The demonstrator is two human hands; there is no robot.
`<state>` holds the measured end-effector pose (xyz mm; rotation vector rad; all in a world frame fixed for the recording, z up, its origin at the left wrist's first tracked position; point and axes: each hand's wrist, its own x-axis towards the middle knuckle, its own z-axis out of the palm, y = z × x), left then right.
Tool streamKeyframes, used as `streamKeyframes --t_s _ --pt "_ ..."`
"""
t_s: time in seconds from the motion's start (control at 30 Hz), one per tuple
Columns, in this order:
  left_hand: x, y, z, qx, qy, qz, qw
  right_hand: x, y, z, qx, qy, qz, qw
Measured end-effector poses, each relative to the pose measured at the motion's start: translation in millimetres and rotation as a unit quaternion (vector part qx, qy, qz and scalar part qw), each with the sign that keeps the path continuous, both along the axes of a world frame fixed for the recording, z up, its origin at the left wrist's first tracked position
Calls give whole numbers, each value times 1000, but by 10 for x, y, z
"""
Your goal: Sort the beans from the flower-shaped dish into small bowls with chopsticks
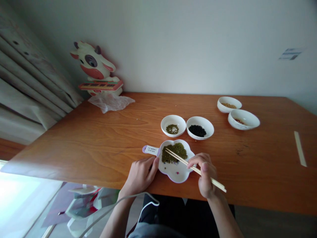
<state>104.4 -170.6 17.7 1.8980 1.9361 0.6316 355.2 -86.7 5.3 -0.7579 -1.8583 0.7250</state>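
A person's right hand (pixel 207 172) holds a pair of wooden chopsticks (pixel 182 160), its fingers pinching them a little past their middle, with the tips close together over the green mung beans (pixel 179 149) in a white flower-shaped dish (pixel 175 176); whether the tips grip a bean is too small to tell. The beans lie mostly in the far part of the dish, which sits near the close edge of the wooden table (pixel 99 148). The left hand (pixel 142 173) rests on the table with its fingers curled, touching the dish's left rim just below its labelled handle (pixel 151 150); whether they clasp the rim cannot be told. Just beyond the dish, a white bowl (pixel 177 120) with fewer mung beans stands beside another bowl (pixel 202 121) of black beans (pixel 197 131). Farther right are a bowl (pixel 220 106) of tan grains (pixel 229 105) and a bowl (pixel 249 124) with some reddish-brown pieces (pixel 239 121). At the far left, a cow-shaped toy keyboard (pixel 101 86) stands behind a crumpled clear plastic bag (pixel 111 103).
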Motion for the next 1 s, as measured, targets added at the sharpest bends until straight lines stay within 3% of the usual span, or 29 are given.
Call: streamKeyframes --t_s 0.7,1.0 --pt "9 -1 12 4 -1 3 1000 0 -9 8 -6 -22 23 999" --pt "17 4 28 9 -2 1 1000 -2 2 -51 -2 -5 -7 1000"
